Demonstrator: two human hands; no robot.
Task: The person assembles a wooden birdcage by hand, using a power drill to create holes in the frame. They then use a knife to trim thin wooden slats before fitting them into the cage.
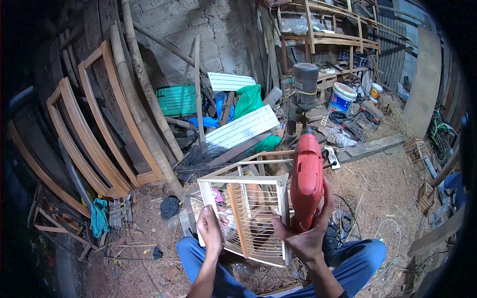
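A small cage of pale wooden strips and thin wire bars (pixel 243 179) stands between my knees, with a browner wooden slat (pixel 237 218) running upright across its bars. My left hand (pixel 210 231) grips the cage's left post, thumb pointing up along it. In my right hand (pixel 312 241) is a red power drill (pixel 306 174), held upright by its handle with the nose pointing away from me. The right thumb reaches towards the cage's right post. Through the bars a pink round object (pixel 217 195) shows, partly hidden.
Wooden frames (pixel 119 107) lean on the left wall. White panels (pixel 246 126) and green plastic bags (pixel 248 101) lie ahead. A paint bucket (pixel 342 97) stands back right, near a plank (pixel 370 148) on the ground. A teal cloth (pixel 100 218) lies at left.
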